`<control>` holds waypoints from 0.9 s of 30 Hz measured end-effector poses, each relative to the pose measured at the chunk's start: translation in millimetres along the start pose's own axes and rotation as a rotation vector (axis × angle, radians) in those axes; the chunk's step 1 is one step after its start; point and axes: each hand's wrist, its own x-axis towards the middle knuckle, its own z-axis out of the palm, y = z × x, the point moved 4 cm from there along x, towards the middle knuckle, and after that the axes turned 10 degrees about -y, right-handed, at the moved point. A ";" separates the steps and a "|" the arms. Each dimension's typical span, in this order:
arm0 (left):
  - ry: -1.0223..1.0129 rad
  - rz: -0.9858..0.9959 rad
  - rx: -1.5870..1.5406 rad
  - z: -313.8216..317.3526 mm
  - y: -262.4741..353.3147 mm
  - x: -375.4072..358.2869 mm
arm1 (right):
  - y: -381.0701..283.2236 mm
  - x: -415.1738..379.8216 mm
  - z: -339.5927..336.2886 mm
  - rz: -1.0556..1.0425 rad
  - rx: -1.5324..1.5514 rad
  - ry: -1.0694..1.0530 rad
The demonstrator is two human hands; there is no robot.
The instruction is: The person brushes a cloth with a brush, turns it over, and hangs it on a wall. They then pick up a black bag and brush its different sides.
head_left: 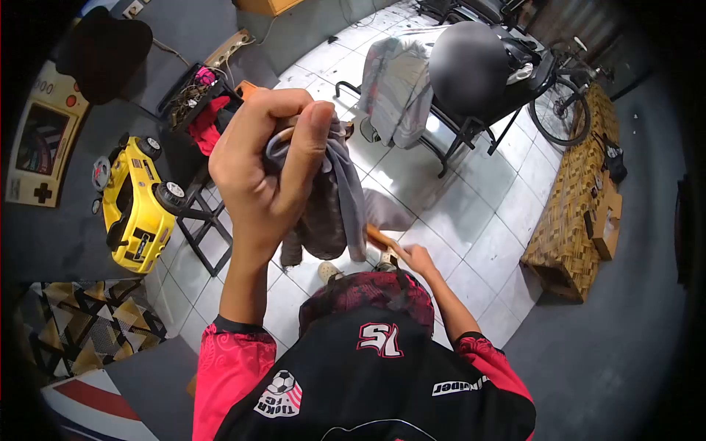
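Note:
My left hand [268, 165] is raised close to the camera, its fingers closed on the top of a grey and brown fabric bundle [323, 220]. The fabric hangs down in folds, grey on the right and dark brown below. Lower down and to the right, my right hand [419, 261] grips an orange-brown wooden handle [386, 241]. The handle's far end points up-left and overlaps the edge of the hanging fabric in this view.
A yellow toy car [136, 209] stands at left, by a dark metal stand [209, 228]. Ahead, a person [401, 88] sits on a black bench [471, 125]. At right are a bicycle [562, 106] and a long woven box [570, 213]. White tiles [471, 213] cover the floor.

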 end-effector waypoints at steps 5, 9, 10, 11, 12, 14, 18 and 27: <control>0.008 -0.032 -0.042 -10.1 3.4 -4.3 | 90.4 -29.0 26.0 0.411 -0.305 0.065; -0.209 -0.209 -0.016 -2.2 -10.0 1.8 | 121.1 -10.1 16.1 0.330 -0.161 0.181; -0.338 -0.283 0.018 4.7 -16.7 -0.2 | 102.2 -6.3 3.5 0.150 0.089 0.224; -0.466 -0.355 0.050 12.9 -22.7 -4.6 | 86.4 -6.9 -6.0 0.049 0.335 0.267; -0.486 -0.353 0.088 19.8 -27.4 -8.9 | 32.5 -26.7 -32.2 -0.053 0.581 0.313; -0.500 -0.322 0.114 33.3 -35.9 -20.1 | -63.5 -68.9 -76.4 -0.154 1.061 0.182; -0.506 -0.344 0.231 45.7 -34.6 -24.1 | -160.2 -114.1 -93.5 -0.591 1.187 0.077; -0.216 -0.467 -0.166 2.7 -27.5 -13.5 | -3.0 -13.8 6.2 0.219 -0.255 -0.114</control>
